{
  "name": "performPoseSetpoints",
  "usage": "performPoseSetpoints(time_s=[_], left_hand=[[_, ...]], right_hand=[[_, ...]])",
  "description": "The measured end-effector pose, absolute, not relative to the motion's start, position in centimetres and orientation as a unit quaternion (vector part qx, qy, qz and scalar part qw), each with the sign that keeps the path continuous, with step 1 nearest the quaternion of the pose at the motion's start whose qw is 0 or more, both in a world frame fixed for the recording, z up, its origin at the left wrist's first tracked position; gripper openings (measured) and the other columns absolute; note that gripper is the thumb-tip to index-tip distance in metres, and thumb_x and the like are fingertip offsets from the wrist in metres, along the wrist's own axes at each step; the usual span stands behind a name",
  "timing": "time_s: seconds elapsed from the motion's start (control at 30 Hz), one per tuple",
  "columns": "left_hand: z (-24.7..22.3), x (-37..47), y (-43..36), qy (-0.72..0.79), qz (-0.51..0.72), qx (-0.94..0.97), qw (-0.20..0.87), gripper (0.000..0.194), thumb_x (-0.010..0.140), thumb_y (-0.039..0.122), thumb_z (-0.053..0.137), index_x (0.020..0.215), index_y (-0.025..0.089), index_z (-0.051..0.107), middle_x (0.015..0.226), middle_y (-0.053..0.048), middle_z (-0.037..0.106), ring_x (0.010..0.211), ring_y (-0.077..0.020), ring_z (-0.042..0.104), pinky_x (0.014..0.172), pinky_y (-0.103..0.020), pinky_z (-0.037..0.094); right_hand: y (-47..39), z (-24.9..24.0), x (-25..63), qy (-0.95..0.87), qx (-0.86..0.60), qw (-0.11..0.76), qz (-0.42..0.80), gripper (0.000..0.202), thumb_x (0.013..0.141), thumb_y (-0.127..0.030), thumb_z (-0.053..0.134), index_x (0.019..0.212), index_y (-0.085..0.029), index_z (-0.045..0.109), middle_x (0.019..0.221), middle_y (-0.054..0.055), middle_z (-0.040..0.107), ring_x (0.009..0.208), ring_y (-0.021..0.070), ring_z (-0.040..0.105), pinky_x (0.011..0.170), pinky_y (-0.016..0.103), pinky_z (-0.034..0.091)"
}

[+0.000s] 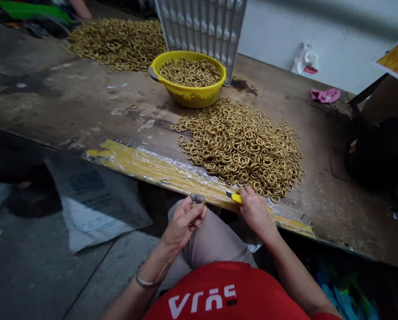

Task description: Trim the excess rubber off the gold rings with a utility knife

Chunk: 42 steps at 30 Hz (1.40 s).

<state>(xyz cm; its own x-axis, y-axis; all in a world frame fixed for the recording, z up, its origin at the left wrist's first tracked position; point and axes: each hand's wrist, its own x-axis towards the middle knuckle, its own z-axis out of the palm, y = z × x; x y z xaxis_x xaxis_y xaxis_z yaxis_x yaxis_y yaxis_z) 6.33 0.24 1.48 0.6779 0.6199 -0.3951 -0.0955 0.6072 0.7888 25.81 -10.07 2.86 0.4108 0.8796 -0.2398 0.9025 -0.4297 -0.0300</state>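
My right hand [256, 210] grips a yellow utility knife [236, 198], its dark blade pointing left over the table's front edge. It is close to the near side of a large heap of brass-coloured rings [248, 140]. My left hand [185, 222] is closed in a pinch above my lap, just in front of the table edge. A grey wrapping [197, 198] covers one of its fingertips. Whatever its fingers hold, if anything, is too small or hidden to make out. A gap separates the two hands.
Behind the heap stands a yellow basin [194, 95] full of rings, before an upright ribbed panel [202, 26]. Another ring pile [118, 44] lies at back left. Yellow tape [145, 166] covers the front edge. A white sack [92, 200] leans below; a dark object [379, 155] sits right.
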Motion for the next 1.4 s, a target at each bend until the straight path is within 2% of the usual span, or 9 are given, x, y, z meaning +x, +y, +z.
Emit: performPoseSetpoints(time_s=[0.13, 0.27, 0.37, 0.5, 0.67, 0.87, 1.07, 1.23, 1.4], left_hand=[[1.8, 6.4, 0.0, 0.329, 0.21, 0.35, 0.852, 0.037, 0.073, 0.047, 0.076, 0.085, 0.015, 0.061, 0.072, -0.003, 0.065, 0.049, -0.0083, 0.05, 0.037, -0.015, 0.026], [1.5, 6.8, -0.9, 0.365, 0.228, 0.435, 0.791, 0.036, 0.074, 0.046, 0.078, 0.083, 0.013, 0.066, 0.074, -0.006, 0.069, 0.049, -0.0088, 0.052, 0.037, -0.016, 0.027], [1.2, 7.0, -1.8, 0.389, 0.287, 0.542, 0.688, 0.023, 0.078, 0.034, 0.077, 0.087, 0.015, 0.068, 0.072, -0.002, 0.069, 0.051, -0.0092, 0.054, 0.048, -0.02, 0.042], [1.3, 6.7, -2.6, 0.371, 0.317, 0.647, 0.585, 0.019, 0.08, 0.026, 0.076, 0.097, 0.019, 0.073, 0.087, -0.004, 0.077, 0.074, -0.0173, 0.068, 0.072, -0.027, 0.053], [1.8, 6.5, -2.6, 0.362, 0.314, 0.694, 0.537, 0.007, 0.08, 0.026, 0.074, 0.077, 0.02, 0.075, 0.07, -0.003, 0.073, 0.066, -0.0175, 0.064, 0.067, -0.027, 0.05], [1.8, 6.4, -2.0, 0.39, 0.193, 0.52, 0.734, 0.029, 0.075, 0.042, 0.072, 0.075, 0.013, 0.071, 0.046, 0.002, 0.057, 0.035, -0.0071, 0.039, 0.037, -0.02, 0.027], [1.7, 6.5, -2.0, 0.391, 0.203, 0.482, 0.757, 0.035, 0.073, 0.046, 0.074, 0.073, 0.013, 0.064, 0.045, 0.003, 0.056, 0.033, -0.0051, 0.039, 0.035, -0.017, 0.024], [2.1, 6.6, -2.2, 0.403, 0.21, 0.535, 0.712, 0.029, 0.076, 0.042, 0.069, 0.07, 0.016, 0.058, 0.046, 0.003, 0.058, 0.033, -0.0059, 0.041, 0.036, -0.018, 0.026], [2.5, 6.4, -2.5, 0.412, 0.215, 0.605, 0.647, 0.024, 0.082, 0.037, 0.06, 0.072, 0.015, 0.063, 0.046, 0.003, 0.056, 0.036, -0.0077, 0.042, 0.038, -0.02, 0.031]], right_hand=[[-9.5, 2.9, 25.7, 0.53, 0.837, -0.022, -0.133, 0.015, 0.088, -0.008, 0.053, 0.09, -0.017, 0.064, 0.095, 0.009, 0.067, 0.078, 0.0183, 0.064, 0.068, 0.028, 0.042], [-9.2, 3.8, 25.3, 0.458, 0.755, -0.333, -0.331, 0.022, 0.091, -0.031, 0.055, 0.072, -0.02, 0.057, 0.068, 0.0, 0.059, 0.061, 0.013, 0.053, 0.058, 0.024, 0.04], [-9.1, 4.3, 24.3, 0.304, 0.639, -0.486, -0.513, 0.031, 0.083, -0.049, 0.064, 0.077, -0.02, 0.056, 0.06, -0.005, 0.055, 0.044, 0.0076, 0.039, 0.042, 0.02, 0.03], [-8.8, 4.2, 22.7, 0.182, 0.56, -0.54, -0.601, 0.042, 0.068, -0.052, 0.079, 0.078, -0.021, 0.052, 0.054, -0.009, 0.051, 0.038, 0.004, 0.033, 0.037, 0.016, 0.024], [-8.6, 3.8, 21.9, 0.174, 0.543, -0.529, -0.628, 0.044, 0.066, -0.054, 0.079, 0.075, -0.021, 0.052, 0.054, -0.009, 0.05, 0.039, 0.0037, 0.032, 0.036, 0.016, 0.024], [-9.6, 3.4, 22.0, 0.357, 0.642, -0.476, -0.483, 0.039, 0.089, -0.053, 0.058, 0.069, -0.02, 0.053, 0.058, -0.005, 0.048, 0.049, 0.0082, 0.038, 0.046, 0.021, 0.029], [-11.6, 2.5, 21.8, 0.603, 0.741, -0.252, -0.158, 0.014, 0.09, -0.015, 0.05, 0.089, -0.018, 0.063, 0.082, 0.005, 0.067, 0.074, 0.0171, 0.059, 0.068, 0.027, 0.038], [-11.4, 3.1, 21.1, 0.614, 0.777, -0.071, -0.118, 0.016, 0.093, -0.011, 0.049, 0.095, -0.018, 0.064, 0.092, 0.008, 0.07, 0.077, 0.0187, 0.064, 0.065, 0.027, 0.037], [-9.7, 3.7, 21.2, 0.591, 0.799, 0.018, -0.112, 0.02, 0.097, -0.011, 0.045, 0.101, -0.018, 0.064, 0.098, 0.01, 0.071, 0.082, 0.0208, 0.068, 0.062, 0.029, 0.036]])
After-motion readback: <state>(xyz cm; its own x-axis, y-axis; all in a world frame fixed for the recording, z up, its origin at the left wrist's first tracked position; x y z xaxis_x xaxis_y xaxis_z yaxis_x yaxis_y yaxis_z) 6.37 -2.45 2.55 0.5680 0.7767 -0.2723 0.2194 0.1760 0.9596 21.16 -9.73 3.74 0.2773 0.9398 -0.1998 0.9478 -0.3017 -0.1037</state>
